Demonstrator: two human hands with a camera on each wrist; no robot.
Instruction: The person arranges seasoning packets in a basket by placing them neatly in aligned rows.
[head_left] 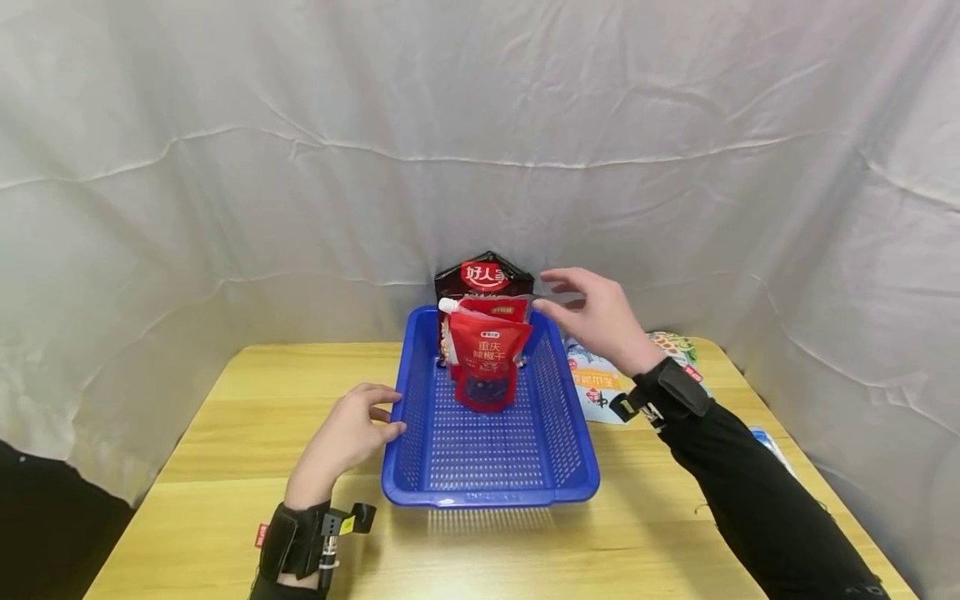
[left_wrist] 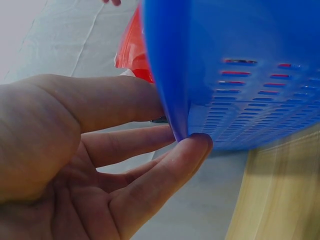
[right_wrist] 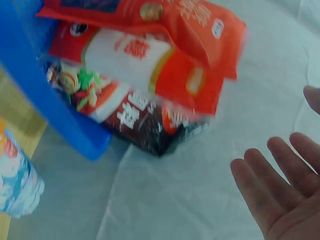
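Looking down from the head camera, a pale wooden tabletop [head_left: 225, 467] stands against a creased white cloth backdrop [head_left: 300, 167] that closes off the room behind it and on both sides. A blue perforated basket [head_left: 487, 467] sits at the middle of the tabletop, with a red spouted pouch [head_left: 486, 358] and a dark pouch [head_left: 484, 279] behind it standing upright at the basket's far end. The left hand [head_left: 347, 437] rests at the basket's left rim with relaxed fingers touching it. The right hand [head_left: 596, 317] hovers spread and empty just right of the pouches, holding nothing. Flat printed packets [head_left: 600, 387] lie by the right edge of the tabletop.

From the left wrist, the thumb and fingers [left_wrist: 170, 165] lie straight against the basket's blue wall [left_wrist: 240, 75], wood grain showing lower right.

From the right wrist, the open palm [right_wrist: 285, 195] faces the leaning red pouches [right_wrist: 150, 55], apart from them, with white cloth beneath.
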